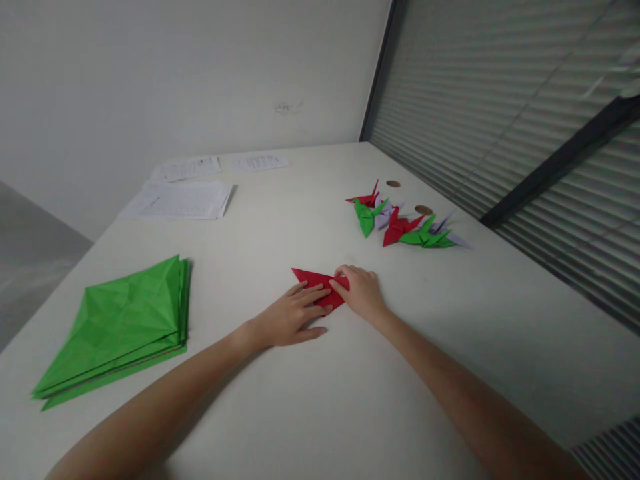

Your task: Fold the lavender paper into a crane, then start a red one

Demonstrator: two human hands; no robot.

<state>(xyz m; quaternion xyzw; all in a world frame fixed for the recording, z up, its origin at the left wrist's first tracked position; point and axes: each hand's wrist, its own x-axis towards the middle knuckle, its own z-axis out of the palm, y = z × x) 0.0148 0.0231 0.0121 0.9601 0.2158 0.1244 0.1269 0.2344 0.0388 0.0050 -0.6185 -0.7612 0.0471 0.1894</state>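
A folded piece of red origami paper (316,276) lies on the white table in front of me, one pointed corner aimed to the far left. My left hand (299,313) rests flat over its near left part, fingers spread and thumb on the table. At the paper's right end, my right hand (361,291) pinches the edge between thumb and curled fingers. The middle of the sheet is partly hidden beneath my left fingers, and its right tip is covered by my right hand.
Several folded paper cranes in red (399,228), green (429,236) and pale purple stand at the back right, near two round holes in the table. A stack of creased green paper (127,317) lies at the left. Printed sheets (180,200) are behind it; window blinds (475,113) border the right.
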